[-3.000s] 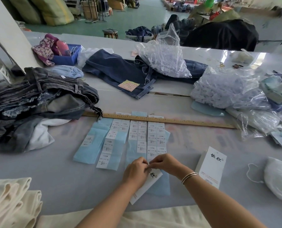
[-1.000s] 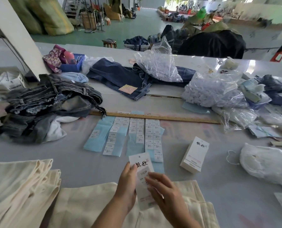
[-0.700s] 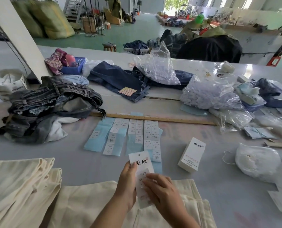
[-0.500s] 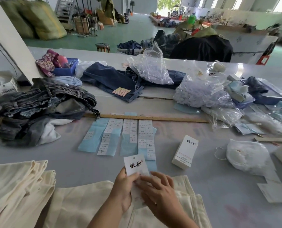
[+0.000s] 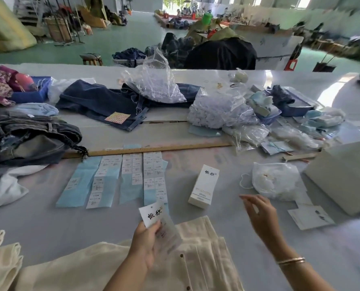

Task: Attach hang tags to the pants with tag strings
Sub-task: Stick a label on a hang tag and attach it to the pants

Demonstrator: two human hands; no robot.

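Left hand point(image 5: 147, 241) fingers pinch the hang tag point(image 5: 154, 216) upright, while the right hand point(image 5: 259, 215) (fingers loosely spread, empty) sits nearer the bag of tag strings point(image 5: 276, 180), just beyond its fingertips.

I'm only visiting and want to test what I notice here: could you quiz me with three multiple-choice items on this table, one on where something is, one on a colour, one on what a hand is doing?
1. Where does the wooden ruler lie?
A. beyond the label sheets
B. on the cream pants
C. inside the white box

2. What colour are the pants nearest the person?
A. black
B. cream
C. red

3. What is the left hand doing?
A. resting flat
B. gripping the hang tag
C. lifting jeans

Answers: 1 A, it lies past the label sheets. 2 B, pale cream cloth. 3 B, fingers curl round the hang tag.
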